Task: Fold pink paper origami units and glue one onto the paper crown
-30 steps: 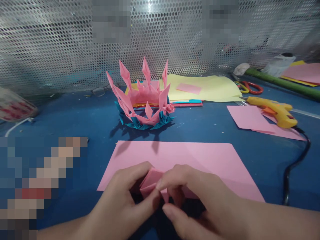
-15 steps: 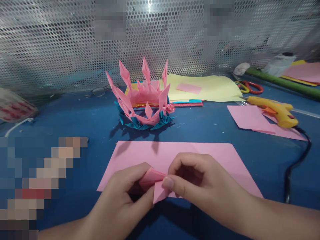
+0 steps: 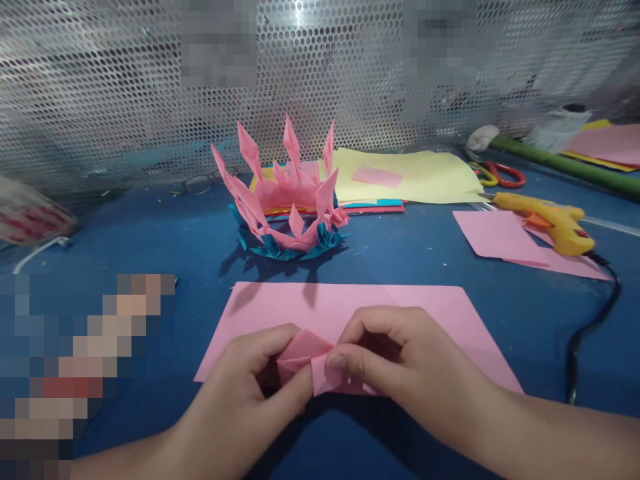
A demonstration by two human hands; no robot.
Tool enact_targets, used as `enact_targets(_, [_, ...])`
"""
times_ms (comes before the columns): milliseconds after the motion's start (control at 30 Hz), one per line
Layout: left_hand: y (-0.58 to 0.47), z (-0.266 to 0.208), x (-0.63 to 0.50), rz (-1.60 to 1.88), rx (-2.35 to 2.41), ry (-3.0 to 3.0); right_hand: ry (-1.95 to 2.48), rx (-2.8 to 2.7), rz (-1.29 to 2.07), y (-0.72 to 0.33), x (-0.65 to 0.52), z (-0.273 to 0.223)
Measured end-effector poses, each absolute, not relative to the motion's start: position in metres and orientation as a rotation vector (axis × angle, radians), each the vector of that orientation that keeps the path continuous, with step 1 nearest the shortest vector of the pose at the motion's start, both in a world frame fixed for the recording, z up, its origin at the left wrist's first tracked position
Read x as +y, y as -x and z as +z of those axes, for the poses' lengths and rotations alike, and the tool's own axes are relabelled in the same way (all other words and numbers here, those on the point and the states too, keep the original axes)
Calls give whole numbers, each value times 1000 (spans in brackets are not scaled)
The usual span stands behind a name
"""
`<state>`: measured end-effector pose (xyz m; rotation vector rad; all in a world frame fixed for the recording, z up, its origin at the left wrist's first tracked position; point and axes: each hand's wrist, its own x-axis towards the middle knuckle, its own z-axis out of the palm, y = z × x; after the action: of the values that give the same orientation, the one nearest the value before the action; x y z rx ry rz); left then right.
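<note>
A small folded piece of pink paper (image 3: 304,348) is held between my two hands. My left hand (image 3: 255,373) pinches its left side, thumb in front and fingers behind. On its right end, my right hand (image 3: 385,347) has thumb and forefinger closed. Beneath the hands lies a flat sheet of pink paper (image 3: 425,313). Beyond that sheet stands a pink paper crown (image 3: 293,233) with tall pointed folds and blue folded paper around its base. My fingers hide part of the folded piece.
A yellow glue gun (image 3: 545,217) rests on pink paper pieces (image 3: 495,233) at the right, its black cord running forward. Behind are pale yellow sheets (image 3: 430,173), red-handled scissors (image 3: 507,175) and a green rod (image 3: 565,160). A perforated metal panel (image 3: 320,80) borders the back of the blue table (image 3: 150,227).
The folded pink paper has turned slightly between my fingers, and its upper flap now stands wider and higher. My left thumb has shifted right onto its front. The crown and tools are unmoved.
</note>
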<state>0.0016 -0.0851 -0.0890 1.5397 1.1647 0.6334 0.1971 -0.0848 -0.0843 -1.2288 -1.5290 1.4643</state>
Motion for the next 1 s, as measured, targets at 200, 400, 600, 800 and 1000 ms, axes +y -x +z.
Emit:
enact_targets(200, [-1,-89,-84,609,1165,-1588,1242,-1581,1410,-198,-87,-85])
enact_targets(400, [-1,-82,-83,552,1108,-1535,1255,-1598,1340,-198,-86,-86])
enact_targets(600, [-2,-87,-83,508,1170,-1659,1227,-1684,1281,-197,-88,-88])
enact_targets(800, [-2,-88,-84,495,1115,-1726,1157,-1686,1339,-196,-88,-88])
enact_targets(1000, [0,-90,-86,470,1140,-1771,1120,-1663,1414,-199,-88,-90])
